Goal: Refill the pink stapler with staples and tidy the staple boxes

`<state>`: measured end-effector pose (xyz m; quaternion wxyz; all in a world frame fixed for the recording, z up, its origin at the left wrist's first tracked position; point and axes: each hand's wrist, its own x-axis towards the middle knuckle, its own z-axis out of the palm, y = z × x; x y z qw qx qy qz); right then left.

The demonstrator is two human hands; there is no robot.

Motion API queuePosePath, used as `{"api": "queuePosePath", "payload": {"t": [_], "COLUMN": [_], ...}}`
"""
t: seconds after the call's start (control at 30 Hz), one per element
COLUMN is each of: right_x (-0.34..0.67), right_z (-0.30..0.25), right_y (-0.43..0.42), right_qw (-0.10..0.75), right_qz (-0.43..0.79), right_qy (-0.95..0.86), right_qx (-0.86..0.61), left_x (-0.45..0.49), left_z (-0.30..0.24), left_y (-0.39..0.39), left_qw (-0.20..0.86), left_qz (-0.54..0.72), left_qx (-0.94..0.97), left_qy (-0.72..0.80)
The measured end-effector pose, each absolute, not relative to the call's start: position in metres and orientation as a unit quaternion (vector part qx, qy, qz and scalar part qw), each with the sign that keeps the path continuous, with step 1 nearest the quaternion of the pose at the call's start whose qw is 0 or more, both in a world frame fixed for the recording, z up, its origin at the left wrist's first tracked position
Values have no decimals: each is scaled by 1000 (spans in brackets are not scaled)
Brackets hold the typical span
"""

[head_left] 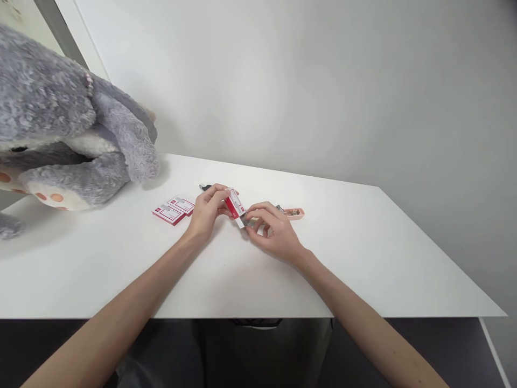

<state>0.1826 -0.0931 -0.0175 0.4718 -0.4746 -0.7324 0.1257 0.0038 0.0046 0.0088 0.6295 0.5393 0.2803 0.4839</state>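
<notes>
My left hand (pixel 208 207) is closed on a small red and white box (pixel 235 203), held tilted just above the white table (pixel 363 253). My right hand (pixel 271 229) pinches the white inner tray (pixel 241 221) sticking out of the box's lower end. Behind my right hand lies a pink stapler (pixel 294 213), partly hidden by the fingers. A dark object (pixel 204 187) peeks out behind my left hand.
Two more red and white boxes (pixel 173 209) lie side by side left of my hands. A large grey plush toy (pixel 68 145) fills the table's far left corner. A plain wall rises behind the table.
</notes>
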Motion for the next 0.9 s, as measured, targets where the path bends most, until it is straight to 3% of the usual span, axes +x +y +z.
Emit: {"api": "queuePosePath", "payload": {"t": [0.4,0.67,0.8,0.9], "right_x": [184,186,193,197], "right_z": [-18,3,7,9], "right_y": [-91,-91,-88,-87], "right_qw": [503,595,647,646], "right_qz": [138,375,437,506], "right_qy": [-694,-535,-447,-404], "right_qx": [-497,-469,-436,-404], "left_x": [4,6,5,3], "left_z": [7,12,14,18], "left_y": [9,8,9,9], "left_qw": [628,638,655,670], "left_qz": [500,516,529,528], "left_qx": [525,495,467,451], "left_qy": [283,284,272,263]}}
